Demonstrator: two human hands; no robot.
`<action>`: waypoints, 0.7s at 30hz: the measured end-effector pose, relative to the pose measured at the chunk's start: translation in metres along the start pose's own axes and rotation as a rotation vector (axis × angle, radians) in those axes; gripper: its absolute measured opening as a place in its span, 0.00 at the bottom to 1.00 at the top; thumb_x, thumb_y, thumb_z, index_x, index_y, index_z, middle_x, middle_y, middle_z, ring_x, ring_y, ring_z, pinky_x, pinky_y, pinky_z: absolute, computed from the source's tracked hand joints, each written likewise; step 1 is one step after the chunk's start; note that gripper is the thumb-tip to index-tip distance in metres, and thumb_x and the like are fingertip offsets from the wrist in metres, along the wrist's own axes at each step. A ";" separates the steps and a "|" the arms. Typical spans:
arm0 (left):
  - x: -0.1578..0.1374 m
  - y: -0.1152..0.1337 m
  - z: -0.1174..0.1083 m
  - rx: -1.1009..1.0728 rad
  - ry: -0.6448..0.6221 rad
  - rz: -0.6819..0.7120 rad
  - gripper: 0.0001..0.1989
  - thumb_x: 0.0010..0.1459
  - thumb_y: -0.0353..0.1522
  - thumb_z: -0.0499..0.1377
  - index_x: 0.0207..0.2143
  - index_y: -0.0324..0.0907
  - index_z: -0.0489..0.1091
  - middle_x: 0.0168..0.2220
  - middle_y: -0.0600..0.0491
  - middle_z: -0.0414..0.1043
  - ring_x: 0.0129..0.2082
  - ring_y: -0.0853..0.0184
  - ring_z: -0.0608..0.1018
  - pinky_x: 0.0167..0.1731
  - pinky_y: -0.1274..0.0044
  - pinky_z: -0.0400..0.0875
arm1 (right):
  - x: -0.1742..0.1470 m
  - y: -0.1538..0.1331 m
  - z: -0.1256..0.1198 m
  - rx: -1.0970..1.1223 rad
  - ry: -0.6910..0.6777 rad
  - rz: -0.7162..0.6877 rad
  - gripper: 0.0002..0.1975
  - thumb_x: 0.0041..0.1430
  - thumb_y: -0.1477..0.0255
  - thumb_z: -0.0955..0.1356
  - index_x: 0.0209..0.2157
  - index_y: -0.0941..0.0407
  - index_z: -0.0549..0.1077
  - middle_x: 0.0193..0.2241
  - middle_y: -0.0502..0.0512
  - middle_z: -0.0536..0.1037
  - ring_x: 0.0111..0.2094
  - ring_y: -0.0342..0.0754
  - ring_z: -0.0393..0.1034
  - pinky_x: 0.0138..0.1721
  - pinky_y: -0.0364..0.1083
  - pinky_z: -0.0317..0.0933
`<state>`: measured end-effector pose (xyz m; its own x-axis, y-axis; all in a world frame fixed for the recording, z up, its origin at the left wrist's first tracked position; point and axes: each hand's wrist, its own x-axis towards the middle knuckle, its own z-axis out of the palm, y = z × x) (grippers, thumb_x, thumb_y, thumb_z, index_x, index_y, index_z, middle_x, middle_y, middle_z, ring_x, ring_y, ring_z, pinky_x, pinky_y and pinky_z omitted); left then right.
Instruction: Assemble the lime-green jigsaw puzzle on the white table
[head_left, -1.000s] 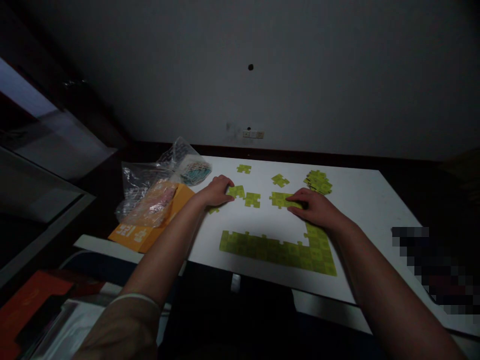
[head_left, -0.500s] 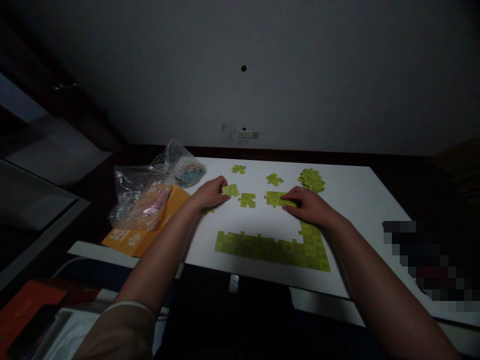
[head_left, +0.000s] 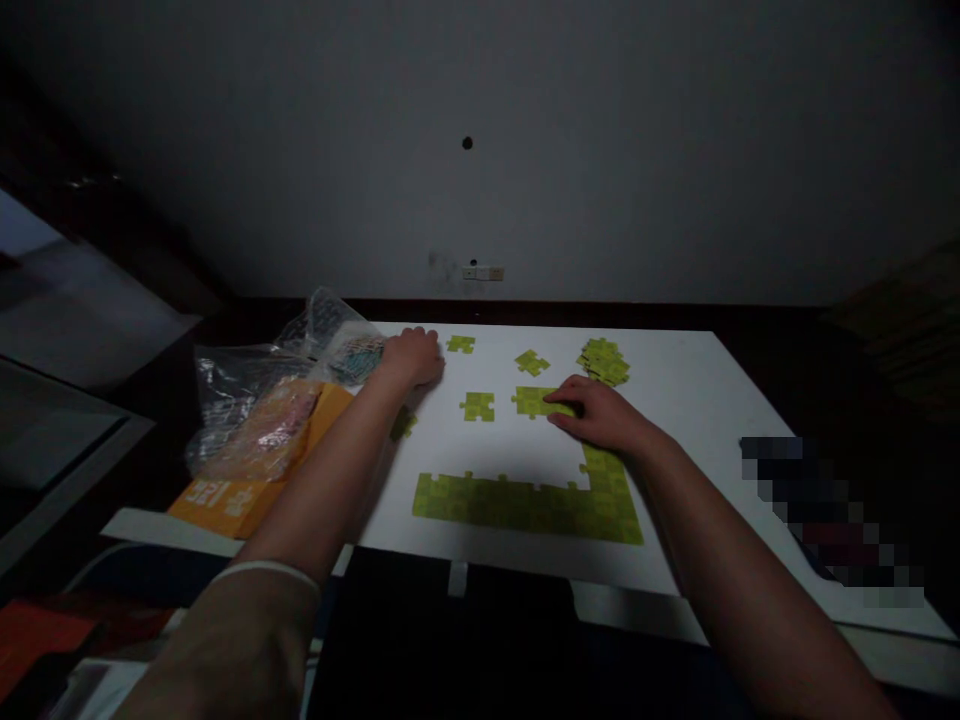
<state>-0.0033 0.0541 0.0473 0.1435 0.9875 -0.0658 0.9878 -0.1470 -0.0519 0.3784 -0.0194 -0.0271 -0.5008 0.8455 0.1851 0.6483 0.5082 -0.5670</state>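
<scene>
My right hand (head_left: 596, 412) rests on the inner end of a short row of joined green jigsaw puzzle pieces (head_left: 531, 401), its fingertips and thumb pressed on them. This row meets the right side of a partly joined puzzle border (head_left: 517, 503), which also runs along the near side. Farther left, my left hand (head_left: 416, 357) is curled down on the table, knuckles up; its fingertips and whatever they hold are hidden. One loose puzzle piece (head_left: 460, 344) lies just right of it. Others include a piece (head_left: 478, 406) left of the row and a piece (head_left: 532, 362) behind it.
A pile of green pieces (head_left: 604, 361) sits at the back right of the white table (head_left: 697, 480). At the left, clear plastic bags (head_left: 251, 410) with more pieces overlap an orange envelope (head_left: 217, 503). A pixelated object (head_left: 817, 510) lies at the far right.
My left hand has moved back and left, turning knuckles up; the piece at its fingertips is out of sight. My right hand stays on the joined row. The whole view has shifted slightly.
</scene>
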 end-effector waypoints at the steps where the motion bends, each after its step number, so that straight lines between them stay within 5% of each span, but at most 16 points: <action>1: 0.012 0.005 0.001 -0.012 0.007 0.063 0.28 0.70 0.40 0.60 0.67 0.37 0.75 0.65 0.28 0.76 0.66 0.37 0.77 0.62 0.53 0.74 | 0.000 0.000 0.000 0.004 0.003 0.001 0.17 0.69 0.61 0.74 0.55 0.49 0.88 0.46 0.62 0.83 0.47 0.63 0.80 0.54 0.62 0.74; 6: 0.061 0.051 0.013 -0.175 0.005 0.350 0.28 0.71 0.39 0.59 0.71 0.43 0.75 0.68 0.40 0.76 0.67 0.52 0.77 0.69 0.65 0.69 | 0.000 -0.002 0.001 0.010 0.011 0.005 0.16 0.69 0.63 0.74 0.54 0.49 0.88 0.47 0.62 0.82 0.48 0.62 0.80 0.55 0.61 0.73; 12: 0.083 0.118 0.032 -0.262 -0.051 0.504 0.35 0.69 0.49 0.65 0.72 0.41 0.73 0.72 0.37 0.70 0.72 0.45 0.71 0.72 0.60 0.64 | 0.000 -0.004 0.000 -0.015 0.000 0.026 0.16 0.69 0.62 0.74 0.55 0.49 0.88 0.48 0.62 0.82 0.48 0.61 0.79 0.55 0.59 0.73; 21: 0.080 0.111 0.030 -0.315 -0.115 0.469 0.18 0.61 0.40 0.72 0.52 0.46 0.83 0.61 0.42 0.79 0.63 0.49 0.77 0.67 0.63 0.69 | 0.000 -0.006 0.000 -0.026 0.002 0.025 0.16 0.71 0.62 0.74 0.55 0.49 0.87 0.47 0.61 0.82 0.48 0.60 0.79 0.54 0.57 0.72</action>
<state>0.1155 0.1153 0.0062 0.5800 0.8058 -0.1193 0.7933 -0.5255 0.3074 0.3744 -0.0221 -0.0236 -0.4832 0.8584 0.1723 0.6757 0.4908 -0.5500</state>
